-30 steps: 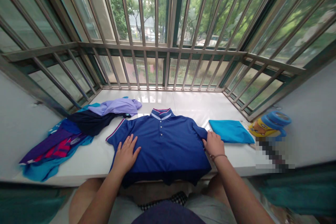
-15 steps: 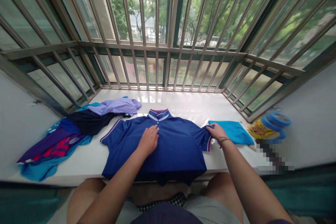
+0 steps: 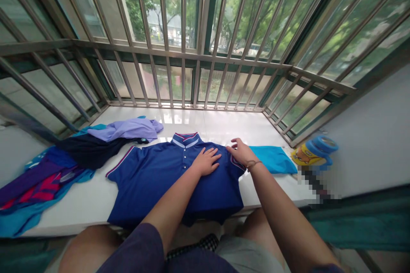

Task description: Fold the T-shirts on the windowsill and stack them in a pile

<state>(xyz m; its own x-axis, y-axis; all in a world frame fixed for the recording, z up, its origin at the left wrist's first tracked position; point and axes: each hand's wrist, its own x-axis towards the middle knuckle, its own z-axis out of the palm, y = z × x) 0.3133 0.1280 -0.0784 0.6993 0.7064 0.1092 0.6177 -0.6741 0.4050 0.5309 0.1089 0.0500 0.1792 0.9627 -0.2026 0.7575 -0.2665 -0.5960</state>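
A dark blue polo shirt [image 3: 153, 179] with red and white trim lies face up on the white sill [image 3: 89, 196], its hem hanging over the front edge. My left hand [image 3: 206, 160] lies flat and open on the shirt's chest, right of the button placket. My right hand [image 3: 239, 151] rests on the shirt's right shoulder and sleeve, fingers spread, palm down. Neither hand holds anything.
A heap of purple, navy, lilac and teal clothes [image 3: 60, 162] lies at the left. A folded turquoise garment [image 3: 272, 158] sits right of the shirt. A yellow and blue toy-like object [image 3: 315, 149] stands at the far right. Metal window bars [image 3: 192, 51] enclose the sill.
My left hand slid right across the shirt from its left side to the chest. My right hand let go of the right sleeve and moved onto the shoulder. The view shifted left.
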